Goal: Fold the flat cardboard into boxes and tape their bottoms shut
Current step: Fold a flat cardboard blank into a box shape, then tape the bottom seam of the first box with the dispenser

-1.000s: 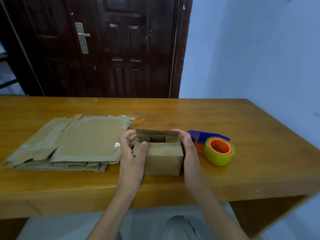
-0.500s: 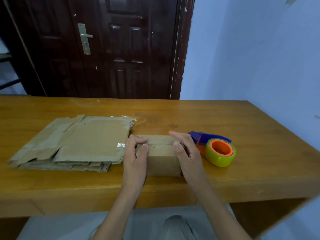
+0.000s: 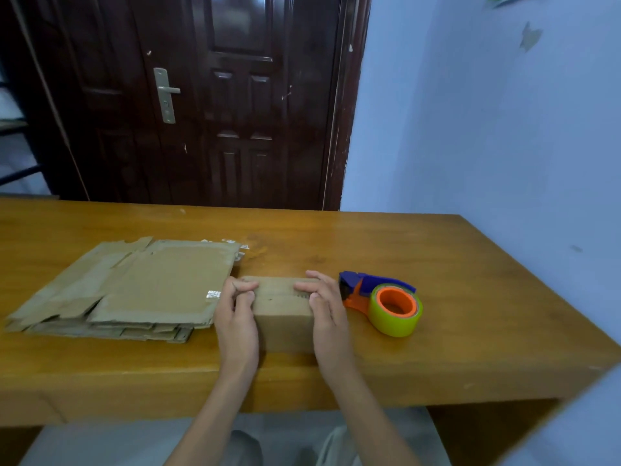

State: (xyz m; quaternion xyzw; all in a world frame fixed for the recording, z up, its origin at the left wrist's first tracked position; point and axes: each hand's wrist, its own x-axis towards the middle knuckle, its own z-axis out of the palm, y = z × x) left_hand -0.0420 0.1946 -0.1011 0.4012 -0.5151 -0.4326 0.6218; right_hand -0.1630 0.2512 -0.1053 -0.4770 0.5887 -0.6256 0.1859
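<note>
Before me: wooden surface (image 3: 437, 264), orange-brown. Behind it: dark panelled door (image 3: 235, 112), metal handle (image 3: 166, 94). My right: pale blue wall (image 3: 487, 129).

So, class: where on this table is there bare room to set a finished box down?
Bare table lies right of the tape dispenser, and behind everything along the far edge. It is crowded from the flat cardboard to the box.

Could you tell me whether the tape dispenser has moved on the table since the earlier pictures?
No. The tape dispenser sits at the same spot on the table, just right of the box; only the camera view shifted.
</note>
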